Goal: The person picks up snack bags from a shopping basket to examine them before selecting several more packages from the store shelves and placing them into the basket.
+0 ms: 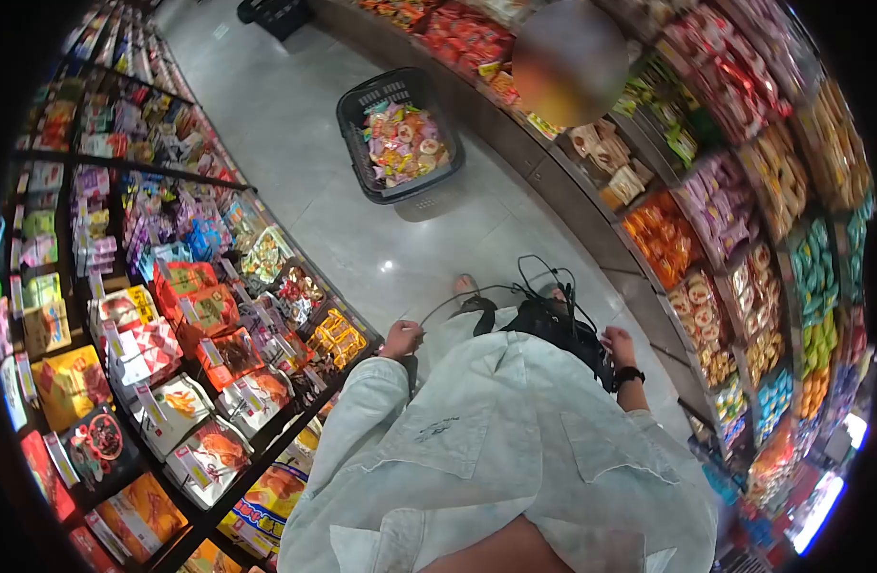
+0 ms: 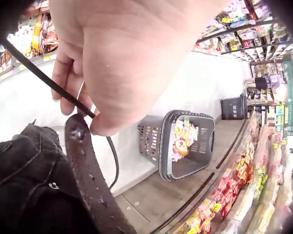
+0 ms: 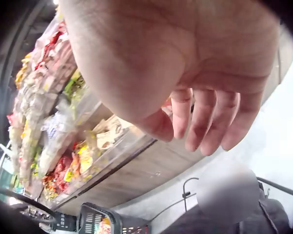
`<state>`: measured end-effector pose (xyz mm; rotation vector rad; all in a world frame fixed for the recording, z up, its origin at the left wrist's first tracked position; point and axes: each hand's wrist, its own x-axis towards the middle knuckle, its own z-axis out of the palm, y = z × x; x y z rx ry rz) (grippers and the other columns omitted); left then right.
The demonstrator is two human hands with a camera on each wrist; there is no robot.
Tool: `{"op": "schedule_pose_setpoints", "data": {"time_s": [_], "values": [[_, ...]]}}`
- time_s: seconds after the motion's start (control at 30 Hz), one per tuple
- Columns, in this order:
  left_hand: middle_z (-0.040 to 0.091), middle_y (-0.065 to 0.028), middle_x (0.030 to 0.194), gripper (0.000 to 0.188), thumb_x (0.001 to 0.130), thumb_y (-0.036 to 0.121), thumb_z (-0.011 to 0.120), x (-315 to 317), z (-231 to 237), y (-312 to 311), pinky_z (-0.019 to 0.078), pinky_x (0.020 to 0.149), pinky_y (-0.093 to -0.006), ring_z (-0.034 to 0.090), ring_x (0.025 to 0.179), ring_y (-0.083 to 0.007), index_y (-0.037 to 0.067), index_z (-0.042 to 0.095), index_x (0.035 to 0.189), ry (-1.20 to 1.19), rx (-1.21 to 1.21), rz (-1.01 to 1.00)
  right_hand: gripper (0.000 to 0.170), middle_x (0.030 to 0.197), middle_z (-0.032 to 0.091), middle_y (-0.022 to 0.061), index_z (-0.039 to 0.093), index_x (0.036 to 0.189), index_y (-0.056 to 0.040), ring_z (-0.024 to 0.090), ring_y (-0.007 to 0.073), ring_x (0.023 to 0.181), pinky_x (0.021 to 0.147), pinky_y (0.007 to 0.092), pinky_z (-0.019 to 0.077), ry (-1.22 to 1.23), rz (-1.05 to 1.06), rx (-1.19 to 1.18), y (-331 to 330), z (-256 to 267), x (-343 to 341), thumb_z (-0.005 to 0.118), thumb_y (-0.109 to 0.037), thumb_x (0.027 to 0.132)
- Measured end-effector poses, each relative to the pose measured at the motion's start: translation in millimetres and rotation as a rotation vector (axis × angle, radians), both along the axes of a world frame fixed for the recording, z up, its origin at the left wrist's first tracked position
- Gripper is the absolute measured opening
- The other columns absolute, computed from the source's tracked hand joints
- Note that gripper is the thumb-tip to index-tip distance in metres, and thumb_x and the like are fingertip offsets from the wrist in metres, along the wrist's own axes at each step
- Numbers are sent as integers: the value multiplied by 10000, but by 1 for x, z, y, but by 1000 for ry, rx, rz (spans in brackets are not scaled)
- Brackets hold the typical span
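Slotted plastic basket (image 1: 400, 195) holds crinkly wrapped snacks (image 1: 400, 143); your right hand (image 3: 185, 63) hangs palm-down-ish, fingers loosely curled; can't tell if your left hand (image 2: 119, 68) pinches that skinny cord (image 2: 46, 78).

- I can read no word, brand or number with certainty through my three cameras; some lettering shows without coming clear.
- Shirt (image 1: 515, 411), head view: I see a dark, script-like print over the chest pocket, too small to read.
- Yellow bag (image 1: 266, 506), low on the left: I see bold blue characters, too blurred for me.
- Price tags (image 1: 212, 352) along the left shelves: their print is too fine.
- Far basket (image 2: 234, 108), left wrist view: I see pale characters on its dark side, unreadable.
- Green panel (image 2: 291, 97), same view: faint pale marks, illegible to me.
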<state>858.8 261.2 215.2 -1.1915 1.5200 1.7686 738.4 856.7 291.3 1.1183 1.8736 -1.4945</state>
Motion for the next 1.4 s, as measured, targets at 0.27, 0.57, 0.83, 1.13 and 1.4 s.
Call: {"op": "schedule_pose_setpoints", "data": {"time_s": [0.27, 0.57, 0.83, 1.13, 1.4], "values": [[693, -52, 840, 220, 926, 181, 727, 38, -3, -29, 548, 575, -334, 686, 667, -173, 41, 659, 1082, -140, -100, 172, 249, 1080, 733, 14, 683, 1193, -134, 709, 149, 954, 815, 313, 561, -5, 323, -35, -111, 18, -161, 654, -291, 1002], [718, -60, 831, 207, 987, 209, 665, 46, -20, -55, 559, 647, -360, 690, 704, -188, 6, 699, 1001, 43, -329, 101, 201, 874, 679, 8, 680, 1111, -100, 641, 125, 695, 596, 298, 494, -299, 457, -45, -223, -37, -282, 671, -229, 958], [737, -71, 825, 272, 1021, 235, 630, -80, 10, -133, 568, 723, -367, 695, 747, -199, -13, 730, 970, 77, -338, 402, 204, 913, 716, 38, 690, 1128, -47, 674, 120, 762, 633, 262, 523, -53, 687, -160, -343, -84, -473, 674, -198, 992], [771, -232, 1029, 426, 906, 390, 713, -275, -8, -288, 576, 929, -437, 745, 1013, -370, 64, 724, 1181, -267, -515, -211, 261, 1011, 743, 40, 675, 1191, -46, 701, 129, 883, 760, 282, 543, 139, 676, -147, -478, -60, -577, 649, -232, 1009], [527, -305, 1456, 1051, 761, 631, 800, -409, -126, -351, 493, 1068, -557, 570, 1298, -486, 135, 403, 1597, -405, -572, -643, 219, 1003, 723, 28, 653, 1202, -42, 667, 106, 889, 786, 259, 530, -29, 753, -129, -566, -163, -546, 655, -139, 1006]]}}
